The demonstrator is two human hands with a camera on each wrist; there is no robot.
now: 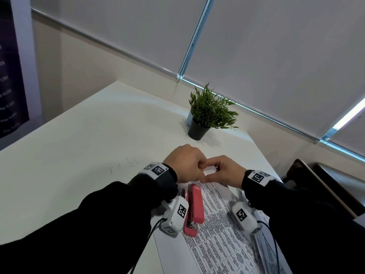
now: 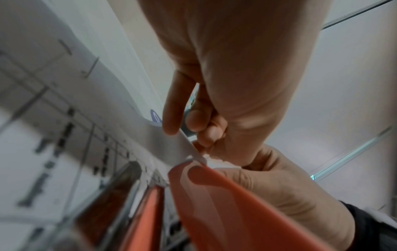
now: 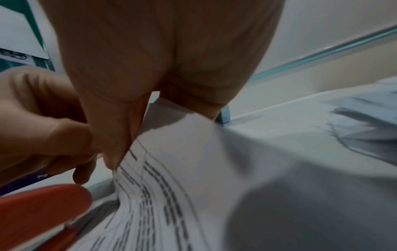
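Observation:
Printed paper sheets (image 1: 217, 224) lie on the white table (image 1: 88, 145) in front of me. My left hand (image 1: 192, 166) and right hand (image 1: 221, 172) meet at the sheets' far corner, fingers curled, and both pinch the lifted paper there. In the right wrist view the thumb and a finger of my right hand (image 3: 116, 159) nip the paper edge (image 3: 171, 178), with the left hand (image 3: 47, 129) close beside. The left wrist view shows my left hand (image 2: 189, 125) with its fingers curled at the paper edge (image 2: 171, 146). A red stapler (image 1: 194, 208) lies on the sheets by my left wrist.
Several loose bent staples (image 1: 122, 167) are scattered on the table left of my hands. A small green plant in a black pot (image 1: 199, 129) stands behind them. More papers (image 1: 264, 240) lie under my right forearm. A dark chair (image 1: 316, 184) stands at the right edge.

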